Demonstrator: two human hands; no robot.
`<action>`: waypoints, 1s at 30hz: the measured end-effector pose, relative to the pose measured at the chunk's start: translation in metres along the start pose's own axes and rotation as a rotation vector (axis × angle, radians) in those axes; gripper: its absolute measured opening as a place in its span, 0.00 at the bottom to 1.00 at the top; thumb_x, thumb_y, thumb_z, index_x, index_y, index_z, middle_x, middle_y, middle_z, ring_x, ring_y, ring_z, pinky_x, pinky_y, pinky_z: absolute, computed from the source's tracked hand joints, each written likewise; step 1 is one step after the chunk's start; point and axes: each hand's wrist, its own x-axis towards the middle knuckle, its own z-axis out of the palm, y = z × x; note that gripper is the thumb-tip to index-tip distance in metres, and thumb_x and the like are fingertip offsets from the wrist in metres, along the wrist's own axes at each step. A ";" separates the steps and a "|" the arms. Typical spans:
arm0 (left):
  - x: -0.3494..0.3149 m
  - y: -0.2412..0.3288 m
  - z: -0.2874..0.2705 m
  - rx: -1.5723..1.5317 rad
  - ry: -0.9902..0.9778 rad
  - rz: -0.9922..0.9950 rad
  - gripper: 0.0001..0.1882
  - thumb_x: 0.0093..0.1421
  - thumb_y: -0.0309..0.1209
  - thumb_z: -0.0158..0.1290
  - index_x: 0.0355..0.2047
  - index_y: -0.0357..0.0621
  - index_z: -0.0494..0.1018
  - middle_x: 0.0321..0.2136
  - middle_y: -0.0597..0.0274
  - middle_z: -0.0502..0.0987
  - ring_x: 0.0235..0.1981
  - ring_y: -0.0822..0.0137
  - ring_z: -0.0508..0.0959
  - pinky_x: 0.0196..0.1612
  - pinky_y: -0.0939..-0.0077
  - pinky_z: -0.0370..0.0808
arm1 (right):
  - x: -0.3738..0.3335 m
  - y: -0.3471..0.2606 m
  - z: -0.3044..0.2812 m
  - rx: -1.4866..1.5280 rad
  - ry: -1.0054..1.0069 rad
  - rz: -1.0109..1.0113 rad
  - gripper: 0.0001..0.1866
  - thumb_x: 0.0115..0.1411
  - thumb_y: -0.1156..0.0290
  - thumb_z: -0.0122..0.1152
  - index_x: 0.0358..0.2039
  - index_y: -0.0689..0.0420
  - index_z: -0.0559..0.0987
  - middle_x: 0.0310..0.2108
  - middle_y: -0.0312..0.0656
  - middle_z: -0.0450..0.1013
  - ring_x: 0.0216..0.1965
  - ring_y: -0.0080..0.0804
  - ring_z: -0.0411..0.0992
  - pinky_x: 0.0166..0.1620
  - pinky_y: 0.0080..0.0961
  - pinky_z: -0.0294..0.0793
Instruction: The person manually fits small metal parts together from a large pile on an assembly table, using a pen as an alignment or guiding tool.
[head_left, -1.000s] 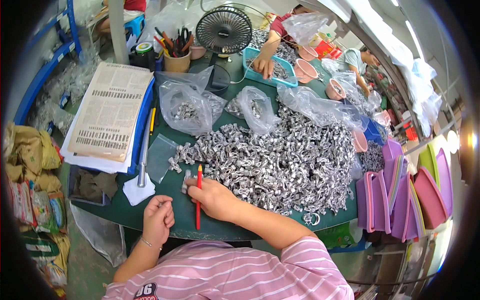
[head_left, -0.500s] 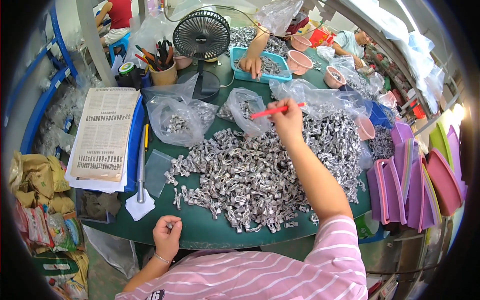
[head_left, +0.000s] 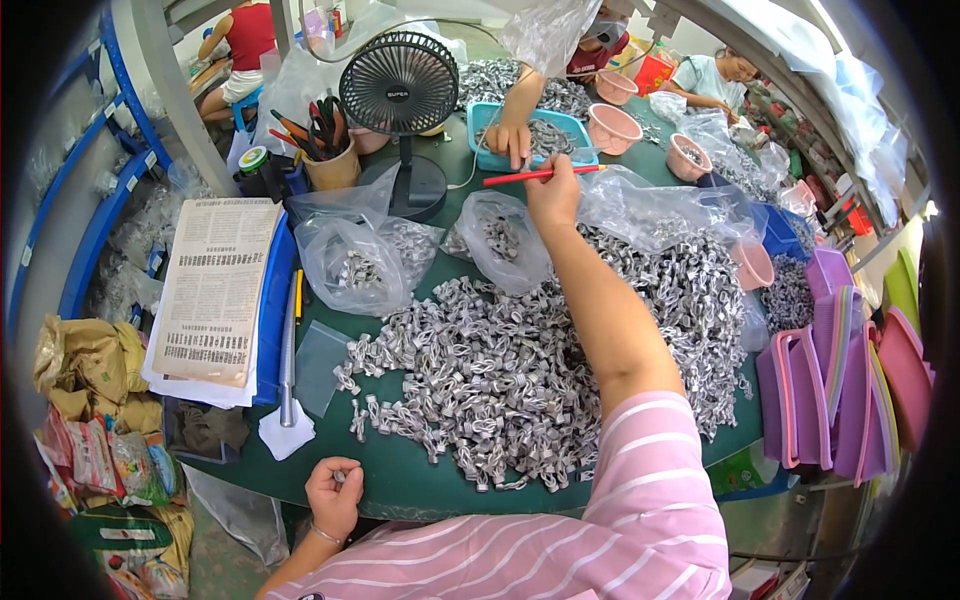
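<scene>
Green counter (head_left: 400, 480) spreads under a glinting heap of small metal clips (head_left: 520, 370). My right hand (head_left: 552, 195) pinches a slim red pencil (head_left: 535, 176) above clear plastic bags (head_left: 655, 205); my left hand (head_left: 333, 495) is curled around one clip at the counter's near edge.

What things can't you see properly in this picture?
- What the left hand pinches: too small in the head view, hidden by its curled fingers.
- Contents of the cloudy plastic bag by the right hand, which holds a red pencil: blurred by the plastic.
- The purple trays: bent and cut at the fisheye rim.
- Single silver metal pieces: too small to tell their shape.
</scene>
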 end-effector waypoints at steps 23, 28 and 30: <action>0.008 0.008 0.003 0.003 -0.024 -0.031 0.05 0.54 0.20 0.50 0.32 0.38 0.68 0.19 0.71 0.66 0.14 0.83 0.61 0.15 0.89 0.57 | -0.021 -0.048 -0.058 0.638 -0.117 -0.008 0.12 0.47 0.86 0.55 0.25 0.60 0.62 0.30 0.41 0.68 0.27 0.22 0.68 0.32 0.20 0.72; 0.036 0.035 0.028 -0.075 -0.135 -0.050 0.05 0.55 0.22 0.49 0.34 0.38 0.68 0.20 0.69 0.68 0.16 0.83 0.62 0.17 0.90 0.57 | -0.079 -0.086 -0.104 0.911 -0.391 0.198 0.11 0.51 0.88 0.50 0.27 0.59 0.60 0.34 0.46 0.67 0.30 0.29 0.71 0.36 0.25 0.76; 0.048 0.048 0.050 -0.043 -0.207 0.034 0.07 0.56 0.23 0.48 0.37 0.39 0.67 0.20 0.65 0.68 0.14 0.82 0.60 0.15 0.89 0.55 | -0.102 -0.095 -0.113 0.983 -0.463 0.252 0.12 0.50 0.87 0.50 0.27 0.59 0.60 0.34 0.46 0.67 0.30 0.28 0.71 0.35 0.24 0.76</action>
